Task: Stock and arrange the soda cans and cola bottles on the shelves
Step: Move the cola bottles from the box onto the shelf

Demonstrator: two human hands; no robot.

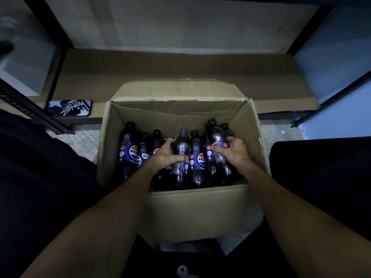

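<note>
Nearest the camera: dark clothing (40, 197) over the person's legs, one leg at each side of the frame, with two bare forearms reaching forward between them. Next: one open cardboard box (200, 209), plain brown, standing on a pale patterned floor (80, 141) between the legs, its near wall toward the viewer and its far flap folded back toward the shelving. Contents: several cola bottles (197, 157) of dark plastic with blue Pepsi labels and dark caps, upright and packed close together across the box (exact count not determinable, since the hands and the near wall hid some). Left hand (167, 155): inside the box, fingers curled round the body of the centre-left bottle (181, 143), thumb laid across its label, the grip closed firmly on that bottle. Right hand (233, 151): inside the box, fingers and thumb wrapped round the right-hand bottle (217, 137), likewise gripping it. Both held bottles were within the box, among the others. Beyond the box: one low shelf (160, 67), its surface lined with brown cardboard, the box's far flap resting against its front edge. On the shelf, at the front left: one phone (69, 108) in a blue-and-white patterned case, lying flat. Framing the shelf: black metal uprights (50, 23). Farthest: a pale wall (180, 23) behind the shelving.
</note>
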